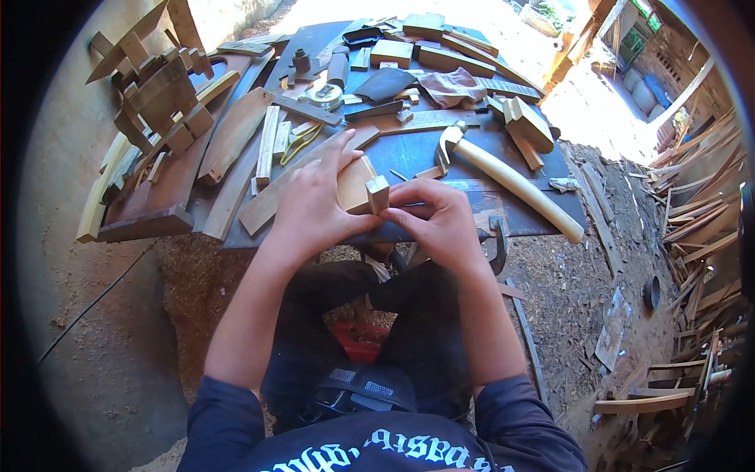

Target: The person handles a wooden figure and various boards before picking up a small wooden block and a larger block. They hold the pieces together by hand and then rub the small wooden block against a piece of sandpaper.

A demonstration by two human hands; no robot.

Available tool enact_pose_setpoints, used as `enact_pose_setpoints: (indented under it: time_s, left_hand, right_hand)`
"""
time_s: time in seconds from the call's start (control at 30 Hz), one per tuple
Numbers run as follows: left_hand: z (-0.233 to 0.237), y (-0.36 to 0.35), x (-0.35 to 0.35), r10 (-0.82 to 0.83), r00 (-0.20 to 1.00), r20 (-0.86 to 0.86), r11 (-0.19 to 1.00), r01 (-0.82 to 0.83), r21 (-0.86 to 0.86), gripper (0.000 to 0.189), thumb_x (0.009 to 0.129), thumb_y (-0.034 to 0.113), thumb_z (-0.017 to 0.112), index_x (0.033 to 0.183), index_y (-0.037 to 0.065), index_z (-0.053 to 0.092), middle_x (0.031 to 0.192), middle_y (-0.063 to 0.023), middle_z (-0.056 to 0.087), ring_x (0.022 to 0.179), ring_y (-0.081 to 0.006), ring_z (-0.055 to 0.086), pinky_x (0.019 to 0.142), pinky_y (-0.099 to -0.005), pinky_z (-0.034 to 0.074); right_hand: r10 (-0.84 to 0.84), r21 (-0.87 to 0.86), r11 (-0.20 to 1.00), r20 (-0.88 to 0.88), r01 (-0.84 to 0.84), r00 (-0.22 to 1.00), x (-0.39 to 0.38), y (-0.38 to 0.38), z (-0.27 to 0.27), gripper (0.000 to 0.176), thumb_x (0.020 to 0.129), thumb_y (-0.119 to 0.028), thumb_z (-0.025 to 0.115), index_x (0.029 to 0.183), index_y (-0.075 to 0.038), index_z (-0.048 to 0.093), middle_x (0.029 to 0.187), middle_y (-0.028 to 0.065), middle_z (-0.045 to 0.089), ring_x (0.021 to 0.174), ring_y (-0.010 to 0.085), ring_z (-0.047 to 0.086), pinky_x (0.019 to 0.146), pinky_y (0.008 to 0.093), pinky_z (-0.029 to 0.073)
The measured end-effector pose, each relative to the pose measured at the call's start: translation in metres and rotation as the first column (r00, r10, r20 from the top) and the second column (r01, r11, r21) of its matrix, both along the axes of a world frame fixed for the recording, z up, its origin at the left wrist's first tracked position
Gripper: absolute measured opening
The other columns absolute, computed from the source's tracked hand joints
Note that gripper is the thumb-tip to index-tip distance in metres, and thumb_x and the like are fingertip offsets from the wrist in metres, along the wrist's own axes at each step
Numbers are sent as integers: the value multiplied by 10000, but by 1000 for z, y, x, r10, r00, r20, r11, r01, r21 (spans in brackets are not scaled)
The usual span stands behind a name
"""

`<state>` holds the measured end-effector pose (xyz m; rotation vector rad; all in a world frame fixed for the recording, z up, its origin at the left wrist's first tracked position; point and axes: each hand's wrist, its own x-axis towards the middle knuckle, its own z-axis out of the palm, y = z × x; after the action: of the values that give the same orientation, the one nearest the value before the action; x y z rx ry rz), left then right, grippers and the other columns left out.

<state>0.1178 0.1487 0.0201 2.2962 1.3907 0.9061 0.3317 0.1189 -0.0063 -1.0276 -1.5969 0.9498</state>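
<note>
Near the front edge of the workbench, my left hand (318, 193) is closed around the side of a light wooden block (354, 185). A small wooden piece (378, 193) stands against the block's right end. The fingers of my right hand (436, 216) pinch at the lower part of that small piece, close to my left thumb. Just right of my hands lies a claw hammer (515, 185) with its head toward the bench middle. A thin nail-like rod (399, 175) rests on the blue surface behind my right fingers.
Wood pieces, a tape measure (325, 96) and a brown cloth (452, 86) cover the bench (409, 149). Stacked wooden parts (161, 98) rise at the left. A clamp (499, 244) grips the front edge. Scrap wood (708, 236) is piled at the right.
</note>
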Motion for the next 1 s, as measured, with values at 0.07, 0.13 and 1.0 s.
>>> enact_pose_setpoints:
  time_s: [0.07, 0.13, 1.0]
  left_hand:
    - [-1, 0, 0, 13, 1000, -13, 1000, -13, -2, 1145, 644, 459, 908, 1569, 75, 353, 1283, -120, 711, 1194, -373, 659, 1037, -463, 506]
    - [-2, 1, -2, 13, 1000, 0, 1000, -13, 0, 1139, 643, 457, 901, 1567, 78, 353, 1281, -113, 712, 1186, -374, 661, 1035, -465, 501]
    - [-13, 3, -6, -18, 1000, 7, 999, 18, 42, 1009, 638, 434, 918, 1452, 57, 455, 1278, -86, 707, 1199, -312, 645, 1027, -443, 450]
  right_hand:
    - [15, -95, 995, -34, -19, 999, 0, -3, 0, 192, 885, 2, 776, 1073, 29, 753, 1025, 117, 757, 935, 183, 753, 869, 328, 634]
    - [52, -108, 993, 47, -46, 998, 2, -4, 10, 207, 894, -21, 773, 1095, 21, 747, 1025, 125, 756, 946, 197, 755, 879, 331, 631]
    - [-600, 10, 773, 338, 634, 725, 158, 101, 67, 786, 892, -445, 698, 1538, -81, 439, 1452, 223, 525, 1242, 337, 622, 1033, 406, 507]
